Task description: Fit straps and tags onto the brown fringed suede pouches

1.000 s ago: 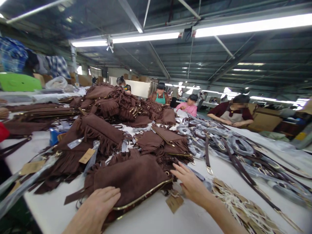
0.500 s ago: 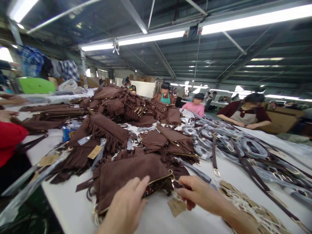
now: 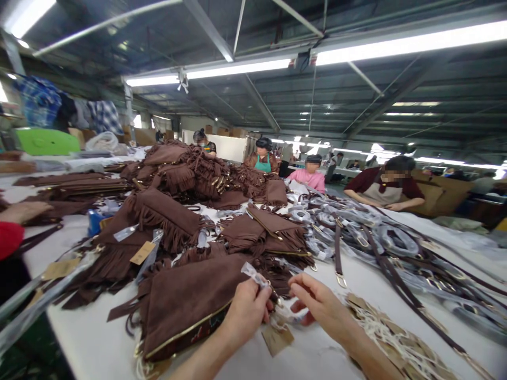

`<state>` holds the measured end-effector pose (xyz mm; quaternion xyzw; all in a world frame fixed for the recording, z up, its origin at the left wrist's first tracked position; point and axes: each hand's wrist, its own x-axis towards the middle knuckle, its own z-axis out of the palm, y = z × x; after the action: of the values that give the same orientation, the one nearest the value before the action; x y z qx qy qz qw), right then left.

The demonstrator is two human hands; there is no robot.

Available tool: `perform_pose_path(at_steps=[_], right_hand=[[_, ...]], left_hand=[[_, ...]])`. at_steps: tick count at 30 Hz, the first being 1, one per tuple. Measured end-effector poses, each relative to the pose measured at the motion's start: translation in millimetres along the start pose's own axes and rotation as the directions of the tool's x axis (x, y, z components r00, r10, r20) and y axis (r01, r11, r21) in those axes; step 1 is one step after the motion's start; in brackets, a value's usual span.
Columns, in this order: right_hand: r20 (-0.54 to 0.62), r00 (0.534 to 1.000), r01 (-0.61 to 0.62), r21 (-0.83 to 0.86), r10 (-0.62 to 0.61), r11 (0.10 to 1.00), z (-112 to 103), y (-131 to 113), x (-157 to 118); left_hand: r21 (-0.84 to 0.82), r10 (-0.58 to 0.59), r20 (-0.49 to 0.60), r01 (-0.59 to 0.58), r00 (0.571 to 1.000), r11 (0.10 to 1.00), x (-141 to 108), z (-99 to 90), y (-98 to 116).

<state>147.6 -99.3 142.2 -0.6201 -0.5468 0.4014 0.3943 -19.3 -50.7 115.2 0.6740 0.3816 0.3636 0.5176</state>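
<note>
A brown fringed suede bag (image 3: 186, 295) lies before me, its gold zipper edge facing me and patterned lining showing below. My left hand (image 3: 247, 303) is closed at the bag's right corner, pinching clear plastic wrap (image 3: 250, 271) by the gold ring and clip there. Just to the right, my right hand (image 3: 319, 301) has its thumb and index finger apart. Its fingertips are close to more of the thin plastic and white string. A kraft paper tag (image 3: 277, 339) hangs beneath the two hands. What lies inside the left fingers is partly hidden.
Fringed bags are heaped (image 3: 178, 169) at the back. Plastic-wrapped straps (image 3: 380, 243) with gold buckles cover the right side. Kraft tags with white strings (image 3: 384, 322) lie by my right forearm. A co-worker's red sleeve (image 3: 10, 237) is at left; several people sit beyond the table.
My left hand has moved right from the bag's front to its corner and closed there. The right thumb and index finger have parted from the clip. Clear plastic now sticks up above my left hand.
</note>
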Motion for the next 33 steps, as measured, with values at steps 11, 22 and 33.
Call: perform_pose_path(at_steps=[11,22,33], right_hand=[[0.190,0.981,-0.078,0.226,0.034,0.971,50,27,7],[0.235,0.971,-0.126,0.324,0.050,0.937,55,35,10],[0.030,0.982,0.184,-0.418,-0.188,0.890,3,28,10]], left_hand=[[0.471,0.166,-0.106,-0.097,0.980,0.877,-12,-9.0,27],[0.177,0.140,-0.131,-0.116,0.982,0.977,-16,-9.1,26],[0.780,0.124,-0.355,0.220,0.927,0.586,-43,-65.7,39]])
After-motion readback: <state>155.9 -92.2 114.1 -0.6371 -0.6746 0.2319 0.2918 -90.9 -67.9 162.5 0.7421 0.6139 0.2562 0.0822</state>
